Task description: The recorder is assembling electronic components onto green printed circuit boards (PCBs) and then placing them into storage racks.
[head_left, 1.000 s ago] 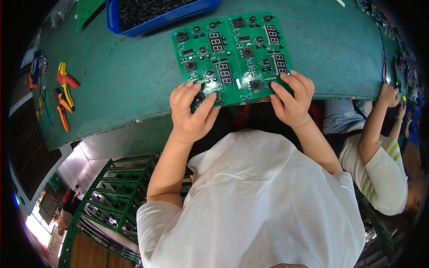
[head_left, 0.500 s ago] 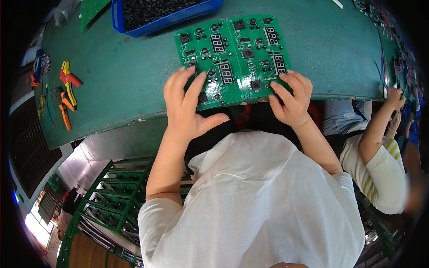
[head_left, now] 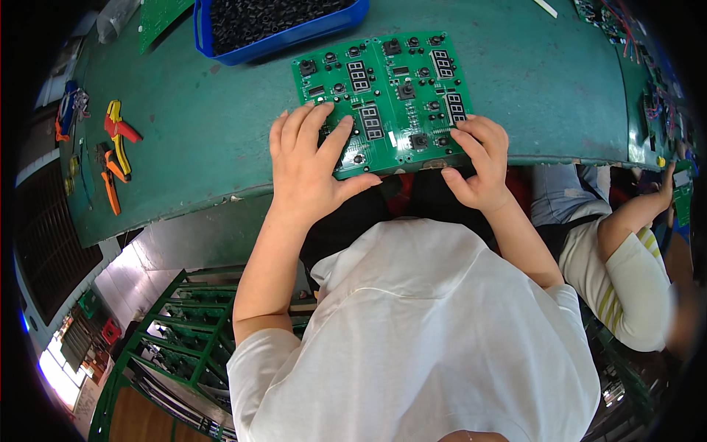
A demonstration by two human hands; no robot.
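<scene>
A green circuit board panel (head_left: 390,118) lies on the table's near edge, with black buttons and several dark digit displays on it. My left hand (head_left: 305,158) rests over its lower left corner with the fingers spread, hiding the parts beneath. The left thumb stretches along the board's front edge. At the lower right corner is my right hand (head_left: 482,158), its fingertips touching the board's right edge beside a digit display. The right thumb stands apart from those fingers, by the table edge. Both hands look open.
Behind the board stands a blue bin (head_left: 294,33) of small black parts. Yellow-and-red pliers (head_left: 118,140) and an orange-handled tool (head_left: 110,180) lie at left. A co-worker (head_left: 618,272) sits at right by another green board (head_left: 683,195). Wires (head_left: 652,110) lie at far right.
My left fingers have spread further over the board's lower left part. My right hand has barely shifted. The co-worker's arm has moved, and a green board now shows by that hand.
</scene>
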